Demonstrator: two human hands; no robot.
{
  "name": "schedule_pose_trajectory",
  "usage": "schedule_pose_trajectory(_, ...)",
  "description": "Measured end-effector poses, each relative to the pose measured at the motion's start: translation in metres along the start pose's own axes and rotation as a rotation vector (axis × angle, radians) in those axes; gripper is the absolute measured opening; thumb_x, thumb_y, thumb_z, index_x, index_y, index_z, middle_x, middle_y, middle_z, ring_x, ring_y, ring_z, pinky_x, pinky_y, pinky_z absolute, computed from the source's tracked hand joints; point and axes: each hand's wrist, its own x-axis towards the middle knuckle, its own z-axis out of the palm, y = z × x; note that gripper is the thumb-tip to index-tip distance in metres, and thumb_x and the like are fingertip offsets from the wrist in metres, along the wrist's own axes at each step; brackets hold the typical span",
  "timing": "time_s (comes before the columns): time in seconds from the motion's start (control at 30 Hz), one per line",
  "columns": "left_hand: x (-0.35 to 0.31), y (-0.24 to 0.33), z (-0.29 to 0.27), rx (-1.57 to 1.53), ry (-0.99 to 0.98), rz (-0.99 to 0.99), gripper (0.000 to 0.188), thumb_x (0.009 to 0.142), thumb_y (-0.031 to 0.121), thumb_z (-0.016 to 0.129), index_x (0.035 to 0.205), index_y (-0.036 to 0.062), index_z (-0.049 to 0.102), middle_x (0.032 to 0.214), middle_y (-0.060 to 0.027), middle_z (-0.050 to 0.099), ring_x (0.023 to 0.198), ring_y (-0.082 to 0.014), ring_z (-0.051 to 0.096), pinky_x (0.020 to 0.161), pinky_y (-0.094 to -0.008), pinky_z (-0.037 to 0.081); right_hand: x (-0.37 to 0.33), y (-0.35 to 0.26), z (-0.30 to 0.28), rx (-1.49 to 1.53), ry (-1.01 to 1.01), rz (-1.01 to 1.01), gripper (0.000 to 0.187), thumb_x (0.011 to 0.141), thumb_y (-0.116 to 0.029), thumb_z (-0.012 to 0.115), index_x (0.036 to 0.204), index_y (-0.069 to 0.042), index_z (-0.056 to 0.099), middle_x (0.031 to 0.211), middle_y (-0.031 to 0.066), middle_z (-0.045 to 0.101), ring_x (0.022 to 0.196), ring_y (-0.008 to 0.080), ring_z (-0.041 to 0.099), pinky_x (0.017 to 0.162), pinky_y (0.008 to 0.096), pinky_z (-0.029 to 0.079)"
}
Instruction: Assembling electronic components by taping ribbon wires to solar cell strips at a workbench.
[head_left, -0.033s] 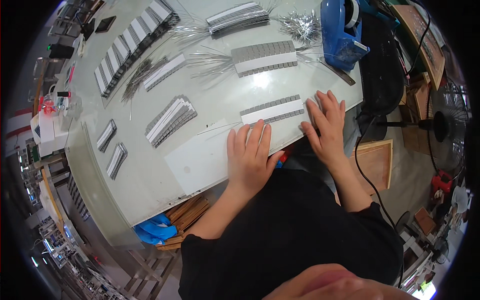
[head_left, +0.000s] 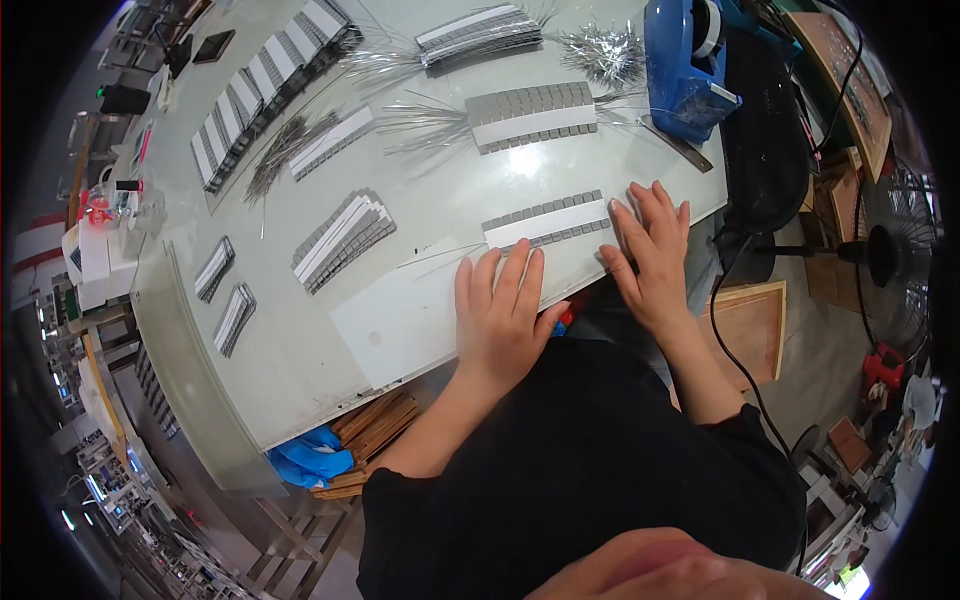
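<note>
In front of me lies a strip of small grey blocks with a white band along it (head_left: pixel 547 217). My left hand (head_left: pixel 501 310) rests flat at the table's near edge, its fingertips at the strip's lower left side, fingers stretched and a little apart. Thin wires (head_left: pixel 440 254) stick out to the left of that strip. Beside its right end is my right hand (head_left: pixel 652 250), fingers spread and holding nothing. Farther back, a wider grey block strip with a white band (head_left: pixel 532 132) has loose wires fanning from both ends.
A blue tape dispenser (head_left: pixel 690 70) stands at the back right, beside a metal ruler-like strip (head_left: pixel 678 147). Stacked strips (head_left: pixel 345 240) lie to the left, with a long row of stacks (head_left: pixel 265 85) beyond. A silvery wire bundle (head_left: pixel 603 55) sits at the back. A fan (head_left: pixel 890 252) stands right.
</note>
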Motion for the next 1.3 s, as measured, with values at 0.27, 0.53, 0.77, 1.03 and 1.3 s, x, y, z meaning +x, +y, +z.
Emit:
schedule_pose_trajectory(0.27,0.0,0.001,0.0,0.018,0.026,-0.017,0.062,0.083,0.034,0.079,0.133,0.0042,0.06,0.139,-0.0104,0.058,0.125,-0.036,0.051,0.112,-0.057,0.032,-0.001,-0.005,0.004,-0.052,-0.028,-0.065,0.051,0.091,-0.033,0.071,0.136,-0.012,0.062,0.149,0.0138,0.048,0.144,0.0405,0.038,0.116,0.068,0.016)
schedule_pose_trajectory(0.53,0.001,0.001,-0.001,0.037,0.031,-0.021,0.062,0.082,0.035,0.079,0.133,0.0047,0.061,0.138,-0.0095,0.058,0.124,-0.0352,0.051,0.112,-0.0567,0.033,0.0,-0.005,0.003,0.022,-0.026,-0.083,0.051,0.09,-0.035,0.071,0.135,-0.013,0.064,0.15,0.0147,0.047,0.144,0.0411,0.037,0.116,0.0682,0.015)
schedule_pose_trajectory(0.77,0.001,0.002,-0.002,0.05,0.029,-0.025,0.061,0.082,0.036,0.078,0.132,0.005,0.062,0.138,-0.0085,0.058,0.125,-0.034,0.051,0.112,-0.0564,0.034,0.01,-0.013,0.004,-0.017,-0.058,-0.147,0.048,0.089,-0.039,0.071,0.13,-0.014,0.066,0.151,0.0139,0.046,0.145,0.0415,0.036,0.115,0.07,0.016)
schedule_pose_trajectory(1.03,0.001,0.002,-0.002,0.053,0.023,-0.027,0.063,0.08,0.038,0.079,0.13,0.0042,0.063,0.139,-0.0089,0.057,0.125,-0.0335,0.05,0.11,-0.0575,0.035,0.015,-0.024,0.01,-0.003,-0.087,-0.207,0.049,0.089,-0.043,0.069,0.129,-0.014,0.067,0.153,0.0101,0.046,0.147,0.039,0.033,0.116,0.0705,0.014)
schedule_pose_trajectory(1.3,-0.001,0.001,-0.003,0.039,0.021,-0.04,0.061,0.08,0.036,0.079,0.129,0.0039,0.063,0.139,-0.0088,0.057,0.126,-0.0327,0.049,0.11,-0.0578,0.034,0.015,-0.023,0.01,-0.039,-0.102,-0.23,0.047,0.09,-0.044,0.068,0.127,-0.015,0.069,0.154,0.0081,0.047,0.148,0.0381,0.033,0.118,0.068,0.01)
